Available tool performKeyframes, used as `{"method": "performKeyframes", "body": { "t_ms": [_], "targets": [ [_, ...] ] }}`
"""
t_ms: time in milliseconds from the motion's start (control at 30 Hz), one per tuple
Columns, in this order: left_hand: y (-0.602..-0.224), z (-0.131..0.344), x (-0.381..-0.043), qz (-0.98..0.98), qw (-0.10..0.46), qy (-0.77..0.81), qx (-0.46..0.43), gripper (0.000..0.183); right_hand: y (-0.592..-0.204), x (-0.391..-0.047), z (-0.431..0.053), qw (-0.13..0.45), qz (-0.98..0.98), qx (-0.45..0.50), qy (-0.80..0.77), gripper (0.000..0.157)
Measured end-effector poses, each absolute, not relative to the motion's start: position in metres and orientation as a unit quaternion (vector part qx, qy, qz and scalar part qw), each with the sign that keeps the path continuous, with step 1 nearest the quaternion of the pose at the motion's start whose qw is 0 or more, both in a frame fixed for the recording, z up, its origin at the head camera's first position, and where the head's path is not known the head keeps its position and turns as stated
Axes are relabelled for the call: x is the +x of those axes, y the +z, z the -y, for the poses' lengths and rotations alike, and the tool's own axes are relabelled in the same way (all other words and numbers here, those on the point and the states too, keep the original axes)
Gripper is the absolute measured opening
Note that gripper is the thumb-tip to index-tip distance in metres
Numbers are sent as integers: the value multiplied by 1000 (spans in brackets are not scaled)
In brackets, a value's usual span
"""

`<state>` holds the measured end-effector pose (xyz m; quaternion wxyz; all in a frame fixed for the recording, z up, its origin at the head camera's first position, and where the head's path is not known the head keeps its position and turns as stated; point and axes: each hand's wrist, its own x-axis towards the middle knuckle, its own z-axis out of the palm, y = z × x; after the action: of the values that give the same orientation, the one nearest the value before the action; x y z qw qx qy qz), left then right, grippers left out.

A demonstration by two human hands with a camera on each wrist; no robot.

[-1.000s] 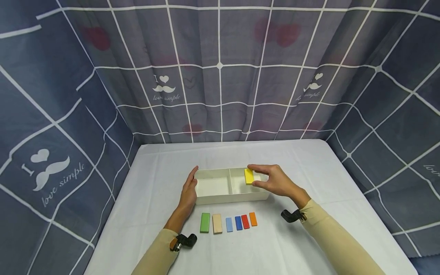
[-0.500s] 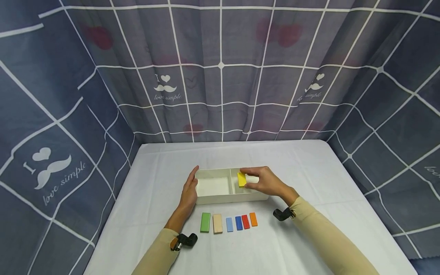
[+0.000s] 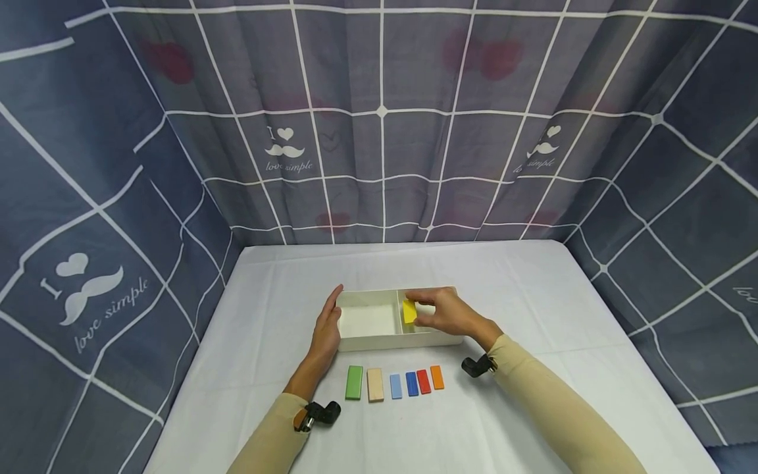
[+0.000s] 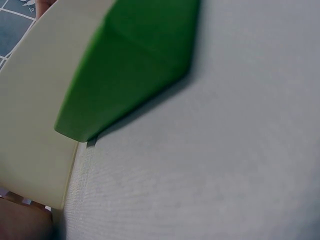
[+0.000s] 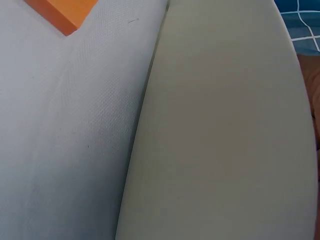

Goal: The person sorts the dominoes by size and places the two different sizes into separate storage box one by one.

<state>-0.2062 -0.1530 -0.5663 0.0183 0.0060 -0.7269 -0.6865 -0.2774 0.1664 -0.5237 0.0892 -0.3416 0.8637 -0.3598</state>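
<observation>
My right hand (image 3: pixel 444 311) pinches a small yellow block (image 3: pixel 409 311) between thumb and fingers. The block stands within the right compartment of a white two-part box (image 3: pixel 379 343), close to the divider; whether it touches the floor of the box I cannot tell. My left hand (image 3: pixel 322 336) rests against the left end of the box with its fingers extended. In the left wrist view a green block (image 4: pixel 135 65) lies near the box's front wall (image 4: pixel 37 110). The right wrist view shows mostly that wall (image 5: pixel 215 130), with fingers at the right edge.
In front of the box a row of blocks lies on the white cloth: green, beige (image 3: pixel 375 385), light blue (image 3: pixel 395 386), dark blue (image 3: pixel 412 384), red (image 3: pixel 423 382) and orange (image 3: pixel 437 377). Gridded curtains (image 3: pixel 355 145) enclose the table at the back and sides.
My right hand has moved left and slightly lower with the yellow block, from the middle of the right compartment to beside the divider. The left hand has stayed at the box's left end.
</observation>
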Motion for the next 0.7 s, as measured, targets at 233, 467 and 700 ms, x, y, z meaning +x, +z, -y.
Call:
{"method": "performKeyframes", "body": {
  "t_ms": [233, 467, 700],
  "targets": [
    [-567, 153, -207, 725, 21, -688, 4, 56, -525, -279, -159, 101, -862, -352, -351, 67],
    [-566, 153, -207, 726, 22, -688, -2, 56, -526, -280, -153, 117, -864, -341, -351, 70],
    [-567, 154, -206, 726, 15, -688, -1, 56, -527, -284, -149, 115, -872, -339, -333, 74]
  ]
}}
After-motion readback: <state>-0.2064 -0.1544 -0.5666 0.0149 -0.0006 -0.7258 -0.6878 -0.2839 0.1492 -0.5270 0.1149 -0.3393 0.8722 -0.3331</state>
